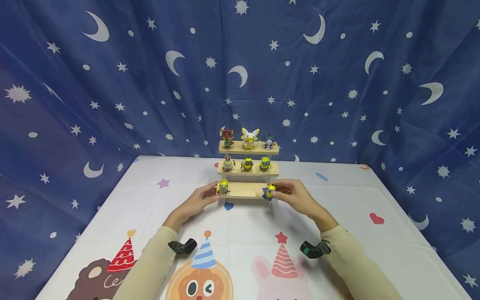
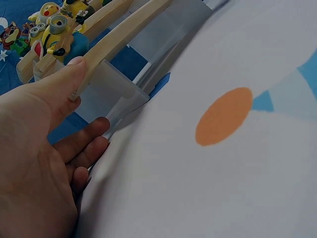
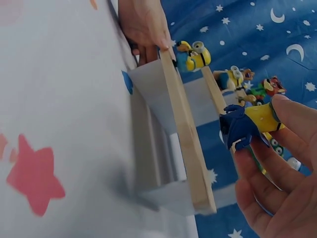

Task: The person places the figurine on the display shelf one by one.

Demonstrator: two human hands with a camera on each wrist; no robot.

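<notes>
A small wooden three-tier display shelf (image 1: 243, 191) with clear side supports stands on the table. At the left end of its lowest board, my left hand (image 1: 199, 199) holds the wood, thumb on the edge and a finger below. My right hand (image 1: 298, 198) pinches a yellow minion figurine (image 3: 260, 118) with a dark blue outfit between thumb and fingers. In the right wrist view this figurine is tipped on its side, beside the lowest board's right part. Another minion figurine (image 1: 223, 186) stands on that board's left end, close to my left thumb.
Several figurines fill the upper tiers: a red fox (image 1: 227, 137), a white-eared yellow one (image 1: 249, 138), and a grey-blue one (image 1: 268, 142) on top, minions (image 1: 247, 164) on the middle board. A printed white cloth (image 1: 240, 233) covers the table; a blue curtain (image 1: 240, 96) hangs behind.
</notes>
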